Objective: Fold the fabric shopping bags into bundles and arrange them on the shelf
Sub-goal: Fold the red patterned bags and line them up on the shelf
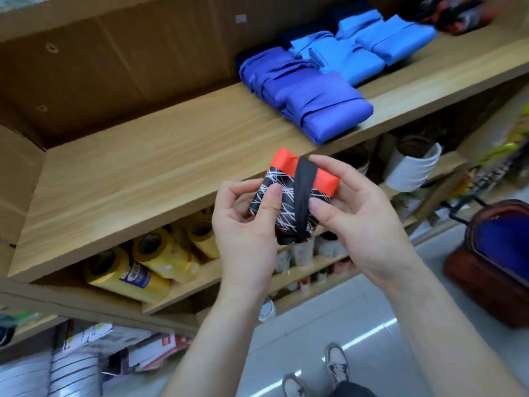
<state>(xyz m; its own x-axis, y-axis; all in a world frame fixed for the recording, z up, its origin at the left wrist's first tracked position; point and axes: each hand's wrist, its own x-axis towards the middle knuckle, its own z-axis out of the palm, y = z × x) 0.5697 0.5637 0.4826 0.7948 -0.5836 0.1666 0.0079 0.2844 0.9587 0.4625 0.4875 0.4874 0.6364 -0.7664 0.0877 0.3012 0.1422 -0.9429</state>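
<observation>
A small folded bag bundle (289,202), black with white scribble lines and an orange-red top, is wrapped by a black strap. Both hands hold it in front of the wooden shelf (137,179). My left hand (246,224) pinches its left side with the thumb on the front. My right hand (355,213) grips the right side, thumb against the strap. On the shelf behind lie dark blue bundles (309,101), light blue bundles (357,50) and a black-and-red patterned bundle (458,12) at the far right.
Yellow tape rolls (148,262) fill the shelf below, with small containers (303,253) beside them. A white roll (412,164) stands on a lower shelf to the right. A red-brown basket (498,262) with blue fabric inside sits on the floor. Packaged goods (86,356) lie at bottom left.
</observation>
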